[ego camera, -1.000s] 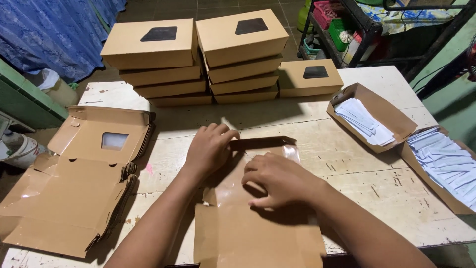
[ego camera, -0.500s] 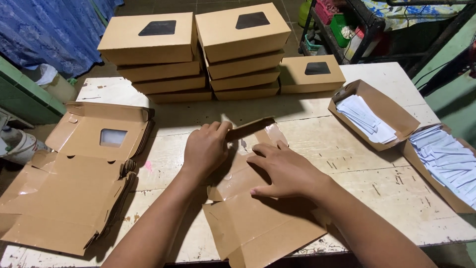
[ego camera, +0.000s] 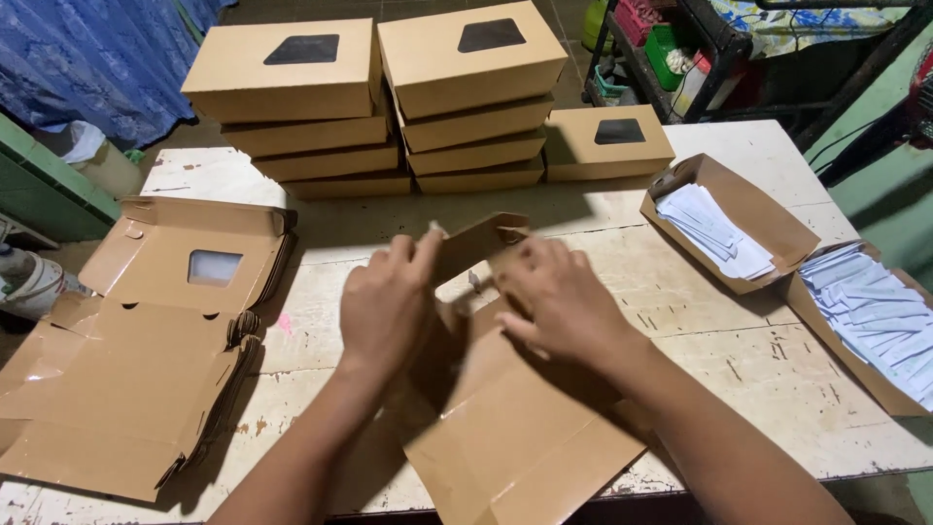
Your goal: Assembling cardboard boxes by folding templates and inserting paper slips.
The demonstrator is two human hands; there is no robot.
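Both forearms reach forward, left hand point(ego camera: 387, 306) and right hand point(ego camera: 559, 299) close together, palms down, fingers bent.
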